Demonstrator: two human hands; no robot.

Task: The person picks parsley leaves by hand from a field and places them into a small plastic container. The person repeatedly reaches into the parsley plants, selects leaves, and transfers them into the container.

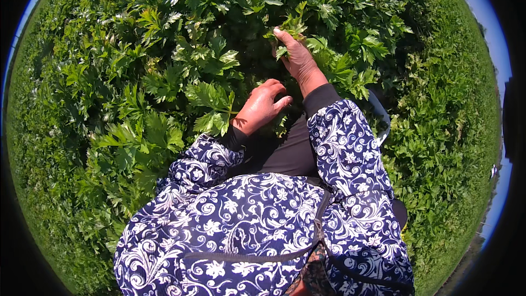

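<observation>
My right hand (pixel 299 55) is closed around a small bunch of green and yellowing leaves (pixel 295 26), with the thumb pressed on top. Below and to its left is my left hand (pixel 265 102), low over a dark gap among the plants. Its fingers curl and the thumb stands apart, with nothing visible between them; the undersides of the fingers are hidden. A broad celery-like leaf (pixel 211 105) lies against the left wrist. Dense leafy plants (pixel 328 0) with toothed, lobed leaves surround both hands.
My dark-trousered leg (pixel 291 146) is bent beneath my arms. A pale curved strip (pixel 381 117), perhaps a container's rim or handle, shows beside my right sleeve (pixel 349 144). The leafy crop (pixel 61 144) stretches away on both sides.
</observation>
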